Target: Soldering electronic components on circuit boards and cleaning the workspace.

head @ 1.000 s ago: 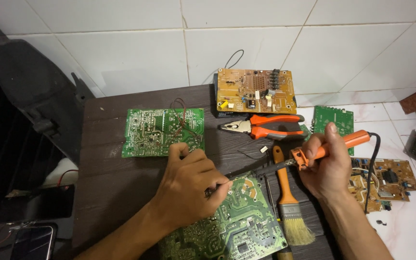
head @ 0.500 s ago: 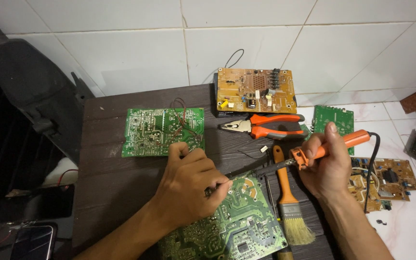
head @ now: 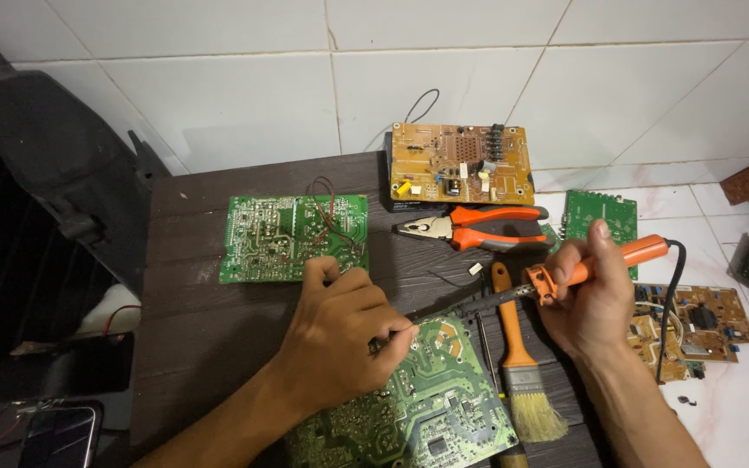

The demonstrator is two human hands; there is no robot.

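My right hand (head: 589,299) grips an orange-handled soldering iron (head: 565,276); its dark tip points left onto the green circuit board (head: 426,399) lying near the table's front. My left hand (head: 340,338) rests on that board with fingers curled, pinching something small next to the iron's tip; what it pinches is too small to tell. The iron's black cord (head: 669,303) runs down to the right.
On the dark wooden table (head: 192,321): a second green board (head: 292,236) with red wires, orange-handled pliers (head: 478,230), an orange-handled brush (head: 522,364). A tan board (head: 461,162) stands at the back. More boards (head: 695,321) lie on the white tiles at right. A phone (head: 36,433) sits lower left.
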